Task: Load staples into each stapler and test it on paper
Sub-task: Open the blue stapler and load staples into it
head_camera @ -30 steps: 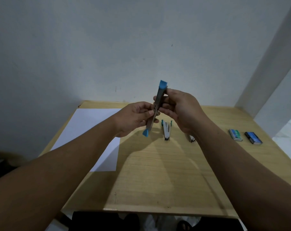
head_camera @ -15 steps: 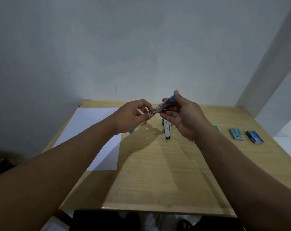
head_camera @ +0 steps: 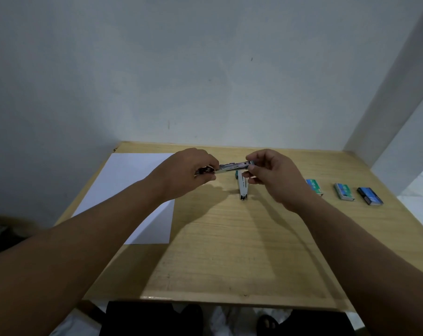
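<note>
Both hands hold one grey metal stapler with blue ends (head_camera: 232,167) level above the back of the wooden table (head_camera: 229,251). My left hand (head_camera: 188,173) pinches its left end and my right hand (head_camera: 273,175) pinches its right end. A second stapler, white with green trim (head_camera: 243,189), lies on the table just below them. A white sheet of paper (head_camera: 130,185) lies at the left, partly under my left forearm. Three small staple boxes sit at the right: a green one (head_camera: 314,186) half hidden by my right wrist, another green one (head_camera: 343,191), and a blue one (head_camera: 370,195).
A grey wall stands right behind the table's far edge, and a white pillar closes off the back right corner. The table's front edge runs near the bottom of the view, with dark legs and sandals below it.
The stapler went from standing upright between my hands to lying level. My hands have moved apart to its two ends and dropped lower toward the table.
</note>
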